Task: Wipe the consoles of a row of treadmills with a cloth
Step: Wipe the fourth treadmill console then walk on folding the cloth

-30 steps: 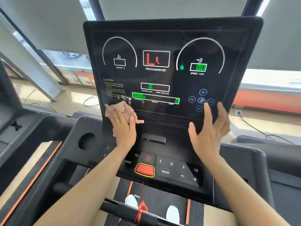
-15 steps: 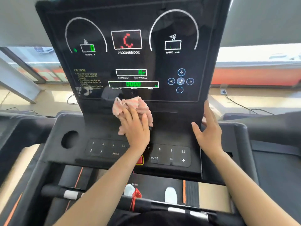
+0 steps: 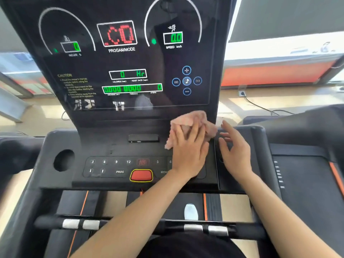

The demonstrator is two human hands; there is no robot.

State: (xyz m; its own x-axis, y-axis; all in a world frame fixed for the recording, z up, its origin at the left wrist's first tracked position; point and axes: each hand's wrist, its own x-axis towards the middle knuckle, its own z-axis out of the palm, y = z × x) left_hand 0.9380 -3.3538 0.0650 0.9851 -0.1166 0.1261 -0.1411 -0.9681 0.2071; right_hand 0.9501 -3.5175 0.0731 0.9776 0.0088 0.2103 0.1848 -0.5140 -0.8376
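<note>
A black treadmill console (image 3: 89, 120) fills the view, its upright display panel lit with green and red digits. A pink cloth (image 3: 193, 120) lies crumpled against the console's lower right part, just below the display. My left hand (image 3: 188, 153) presses flat on the cloth with the fingers spread over it. My right hand (image 3: 236, 151) hovers or rests at the console's right edge beside the cloth, fingers apart and holding nothing. Whether it touches the surface is unclear.
A button strip with a red stop button (image 3: 141, 175) runs along the console's lower part. A round cup hole (image 3: 64, 160) sits at the left. A handlebar with silver grip sensors (image 3: 204, 229) crosses below. Neighbouring treadmills (image 3: 307, 164) stand on both sides. Cables lie on the floor behind.
My left hand has slid the cloth from the console's lower left to its lower right. My right hand has come off the display and dropped to the right edge. The camera moved closer.
</note>
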